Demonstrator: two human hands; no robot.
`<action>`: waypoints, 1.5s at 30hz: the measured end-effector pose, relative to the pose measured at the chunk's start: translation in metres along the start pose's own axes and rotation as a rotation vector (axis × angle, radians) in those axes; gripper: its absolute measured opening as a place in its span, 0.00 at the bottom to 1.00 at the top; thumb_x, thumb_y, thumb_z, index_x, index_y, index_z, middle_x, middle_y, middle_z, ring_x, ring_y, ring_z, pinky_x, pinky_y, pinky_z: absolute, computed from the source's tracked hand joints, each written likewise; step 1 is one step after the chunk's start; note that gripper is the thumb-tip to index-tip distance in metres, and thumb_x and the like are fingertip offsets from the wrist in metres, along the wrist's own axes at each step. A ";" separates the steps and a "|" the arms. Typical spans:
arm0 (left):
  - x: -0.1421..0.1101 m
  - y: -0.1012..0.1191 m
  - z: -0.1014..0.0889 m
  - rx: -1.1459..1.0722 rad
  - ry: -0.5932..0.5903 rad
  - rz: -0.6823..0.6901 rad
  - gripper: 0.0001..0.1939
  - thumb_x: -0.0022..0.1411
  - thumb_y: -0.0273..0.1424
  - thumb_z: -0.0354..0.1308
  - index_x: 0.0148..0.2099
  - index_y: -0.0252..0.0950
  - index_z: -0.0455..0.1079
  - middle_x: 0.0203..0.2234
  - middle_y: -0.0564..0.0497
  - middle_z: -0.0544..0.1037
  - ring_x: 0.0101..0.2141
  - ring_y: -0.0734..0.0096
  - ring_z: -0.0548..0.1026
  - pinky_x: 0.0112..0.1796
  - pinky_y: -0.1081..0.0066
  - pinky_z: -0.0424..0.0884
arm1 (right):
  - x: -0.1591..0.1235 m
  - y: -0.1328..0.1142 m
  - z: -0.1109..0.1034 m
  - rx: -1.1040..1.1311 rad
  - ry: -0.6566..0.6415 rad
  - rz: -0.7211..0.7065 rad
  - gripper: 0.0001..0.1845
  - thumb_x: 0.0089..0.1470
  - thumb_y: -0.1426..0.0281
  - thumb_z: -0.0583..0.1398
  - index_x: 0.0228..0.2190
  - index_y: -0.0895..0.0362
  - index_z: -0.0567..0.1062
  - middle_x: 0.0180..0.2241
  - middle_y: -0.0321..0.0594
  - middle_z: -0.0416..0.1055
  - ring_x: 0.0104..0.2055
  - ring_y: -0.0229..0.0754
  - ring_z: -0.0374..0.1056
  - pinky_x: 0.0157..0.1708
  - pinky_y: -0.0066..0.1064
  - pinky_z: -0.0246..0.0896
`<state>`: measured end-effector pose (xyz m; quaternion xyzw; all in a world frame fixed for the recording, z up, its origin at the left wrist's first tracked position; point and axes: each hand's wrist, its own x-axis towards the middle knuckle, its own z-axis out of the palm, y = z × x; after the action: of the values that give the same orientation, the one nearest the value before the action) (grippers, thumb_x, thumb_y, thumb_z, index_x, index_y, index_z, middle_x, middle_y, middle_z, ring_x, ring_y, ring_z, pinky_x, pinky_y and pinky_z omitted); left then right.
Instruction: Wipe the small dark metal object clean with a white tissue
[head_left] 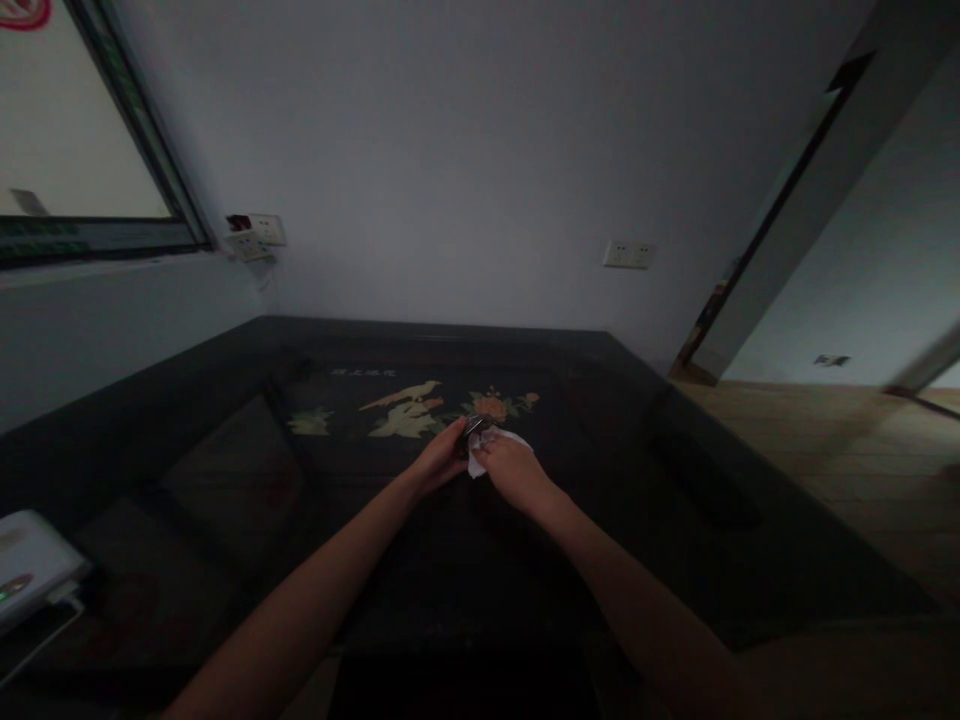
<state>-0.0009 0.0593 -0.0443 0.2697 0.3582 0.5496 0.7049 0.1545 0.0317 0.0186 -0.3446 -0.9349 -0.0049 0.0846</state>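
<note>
The left hand grips a small, dark, shiny object above the glossy black table; the right hand, just beside it, pinches a crumpled white cloth or tissue against the object's near right side.

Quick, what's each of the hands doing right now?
Left hand: closed, holding a small dark shiny object.
Right hand: closed, holding a white tissue or cloth against it.

One dark object, one tissue
</note>
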 end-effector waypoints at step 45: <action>-0.012 0.006 0.012 0.061 0.005 0.030 0.14 0.69 0.34 0.47 0.44 0.33 0.71 0.37 0.45 0.78 0.33 0.69 0.75 0.35 0.70 0.72 | 0.002 -0.003 0.015 0.463 0.057 0.250 0.22 0.52 0.81 0.49 0.42 0.58 0.77 0.42 0.47 0.77 0.45 0.44 0.71 0.45 0.30 0.59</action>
<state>0.0035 0.0496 -0.0304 0.2950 0.3723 0.5496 0.6872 0.1486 0.0319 0.0043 -0.4286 -0.8586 0.2099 0.1873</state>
